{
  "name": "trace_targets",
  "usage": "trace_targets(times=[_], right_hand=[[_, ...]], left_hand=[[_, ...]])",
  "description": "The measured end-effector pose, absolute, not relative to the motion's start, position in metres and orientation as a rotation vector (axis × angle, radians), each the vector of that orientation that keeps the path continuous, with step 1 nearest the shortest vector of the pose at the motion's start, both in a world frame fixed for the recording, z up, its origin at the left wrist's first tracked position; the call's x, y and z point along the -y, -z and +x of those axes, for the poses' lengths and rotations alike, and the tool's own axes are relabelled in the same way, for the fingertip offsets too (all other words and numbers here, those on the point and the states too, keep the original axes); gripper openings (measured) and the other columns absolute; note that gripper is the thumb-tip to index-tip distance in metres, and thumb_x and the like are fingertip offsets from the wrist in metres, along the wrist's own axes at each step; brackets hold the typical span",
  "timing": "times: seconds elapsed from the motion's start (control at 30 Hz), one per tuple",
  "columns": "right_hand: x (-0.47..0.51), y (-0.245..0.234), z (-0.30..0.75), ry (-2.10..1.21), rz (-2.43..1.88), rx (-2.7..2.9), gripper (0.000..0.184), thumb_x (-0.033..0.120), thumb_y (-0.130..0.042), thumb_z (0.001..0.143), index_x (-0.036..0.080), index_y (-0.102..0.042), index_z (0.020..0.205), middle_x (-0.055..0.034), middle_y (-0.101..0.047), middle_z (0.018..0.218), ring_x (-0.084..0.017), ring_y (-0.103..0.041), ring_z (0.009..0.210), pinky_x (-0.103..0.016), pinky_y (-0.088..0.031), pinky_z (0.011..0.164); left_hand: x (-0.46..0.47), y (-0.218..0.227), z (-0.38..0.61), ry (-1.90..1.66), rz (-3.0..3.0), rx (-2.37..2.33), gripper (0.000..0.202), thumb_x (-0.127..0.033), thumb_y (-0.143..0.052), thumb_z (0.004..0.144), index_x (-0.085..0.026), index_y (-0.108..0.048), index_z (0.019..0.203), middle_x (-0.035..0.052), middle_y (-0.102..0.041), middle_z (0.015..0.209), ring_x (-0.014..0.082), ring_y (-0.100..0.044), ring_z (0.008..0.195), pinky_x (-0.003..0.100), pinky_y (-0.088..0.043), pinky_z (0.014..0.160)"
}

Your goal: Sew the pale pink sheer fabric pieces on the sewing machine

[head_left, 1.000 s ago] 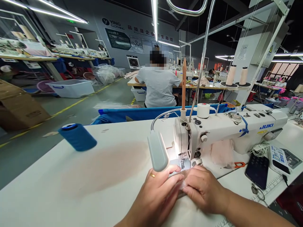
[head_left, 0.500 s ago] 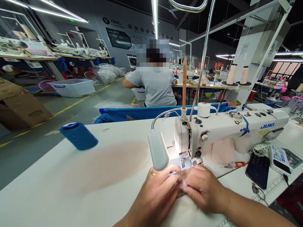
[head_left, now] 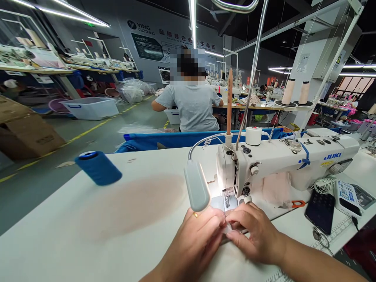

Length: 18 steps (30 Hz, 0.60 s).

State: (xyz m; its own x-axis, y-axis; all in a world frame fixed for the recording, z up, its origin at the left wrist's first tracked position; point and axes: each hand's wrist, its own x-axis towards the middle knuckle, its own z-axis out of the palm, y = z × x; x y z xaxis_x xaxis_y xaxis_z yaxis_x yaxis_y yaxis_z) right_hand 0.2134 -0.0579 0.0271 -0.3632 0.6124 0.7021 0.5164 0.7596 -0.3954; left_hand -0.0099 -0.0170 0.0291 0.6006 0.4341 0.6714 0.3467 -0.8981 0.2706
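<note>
My left hand point(head_left: 197, 239) and my right hand point(head_left: 255, 231) meet just in front of the presser foot point(head_left: 226, 202) of a white JUKI sewing machine point(head_left: 282, 162). Both pinch a small pale piece of fabric point(head_left: 226, 229) between their fingertips, right below the needle area. A ring shows on a left finger. The grey gooseneck lamp point(head_left: 196, 185) hangs over the left hand and lights the needle plate. More pale fabric point(head_left: 235, 264) lies under my wrists on the white table point(head_left: 88, 227).
A blue thread cone point(head_left: 98, 168) lies at the table's left. Orange-handled snips point(head_left: 296, 203), a dark phone point(head_left: 319, 211), a control box point(head_left: 346, 197) and a coil of white cord sit right of the machine. A person in a grey shirt point(head_left: 192, 105) sits ahead, back turned.
Both hands have drawn slightly back from the presser foot toward me, still pinching the fabric. The person ahead has shifted a little left.
</note>
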Motion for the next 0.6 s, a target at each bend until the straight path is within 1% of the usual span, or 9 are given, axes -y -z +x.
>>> trace_targets(times=[0.1, 0.17, 0.27, 0.43, 0.5, 0.6], right_hand=[[0.0569, -0.0260, 0.2137, -0.113, -0.831, 2.042, 0.012, 0.020, -0.060, 0.107, 0.027, -0.057, 0.116, -0.0023, -0.072, 0.102, -0.020, -0.066, 0.087, -0.032, -0.048, 0.081], [0.0559, -0.0244, 0.2138, -0.100, -0.841, 2.032, 0.010, 0.018, -0.060, 0.106, 0.027, -0.056, 0.110, -0.0018, -0.072, 0.099, -0.020, -0.066, 0.085, -0.032, -0.048, 0.080], [0.0548, -0.0233, 0.2136, -0.088, -0.852, 2.020, 0.012, 0.015, -0.058, 0.104, 0.026, -0.055, 0.103, -0.0009, -0.071, 0.093, -0.020, -0.065, 0.083, -0.031, -0.048, 0.078], [0.0550, -0.0252, 0.2140, -0.089, -0.815, 2.017, 0.012, 0.014, -0.056, 0.105, 0.026, -0.055, 0.105, -0.0013, -0.072, 0.095, -0.019, -0.064, 0.083, -0.031, -0.047, 0.078], [0.0555, -0.0250, 0.2144, -0.075, -0.798, 2.028, 0.012, 0.014, -0.055, 0.106, 0.026, -0.055, 0.104, -0.0013, -0.071, 0.095, -0.019, -0.063, 0.083, -0.031, -0.047, 0.077], [0.0556, -0.0222, 0.2146, -0.044, -0.784, 2.033, 0.012, 0.015, -0.053, 0.106, 0.026, -0.053, 0.103, -0.0006, -0.068, 0.091, -0.020, -0.060, 0.079, -0.032, -0.047, 0.076]], left_hand=[[0.0170, -0.0290, -0.0090, -1.178, 2.696, -0.665, 0.024, -0.008, -0.044, 0.107, -0.027, -0.058, 0.102, -0.0029, -0.069, 0.088, 0.0195, -0.063, 0.075, 0.036, -0.043, 0.074], [0.0171, -0.0285, -0.0090, -1.177, 2.688, -0.677, 0.024, -0.008, -0.043, 0.107, -0.027, -0.057, 0.102, -0.0026, -0.068, 0.087, 0.0201, -0.063, 0.075, 0.036, -0.043, 0.075], [0.0186, -0.0295, -0.0097, -1.170, 2.684, -0.679, 0.023, -0.010, -0.044, 0.107, -0.028, -0.057, 0.103, -0.0020, -0.067, 0.086, 0.0209, -0.063, 0.074, 0.036, -0.044, 0.074], [0.0236, -0.0336, -0.0087, -1.151, 2.666, -0.710, 0.025, -0.015, -0.041, 0.112, -0.028, -0.063, 0.114, 0.0007, -0.071, 0.094, 0.0219, -0.063, 0.081, 0.036, -0.044, 0.076], [0.0238, -0.0327, -0.0075, -1.154, 2.671, -0.716, 0.027, -0.015, -0.041, 0.112, -0.027, -0.065, 0.110, 0.0014, -0.070, 0.092, 0.0213, -0.062, 0.079, 0.036, -0.044, 0.075], [0.0224, -0.0300, -0.0062, -1.225, 2.693, -0.695, 0.027, -0.013, -0.044, 0.109, -0.025, -0.064, 0.097, 0.0024, -0.068, 0.088, 0.0211, -0.060, 0.076, 0.035, -0.045, 0.073]])
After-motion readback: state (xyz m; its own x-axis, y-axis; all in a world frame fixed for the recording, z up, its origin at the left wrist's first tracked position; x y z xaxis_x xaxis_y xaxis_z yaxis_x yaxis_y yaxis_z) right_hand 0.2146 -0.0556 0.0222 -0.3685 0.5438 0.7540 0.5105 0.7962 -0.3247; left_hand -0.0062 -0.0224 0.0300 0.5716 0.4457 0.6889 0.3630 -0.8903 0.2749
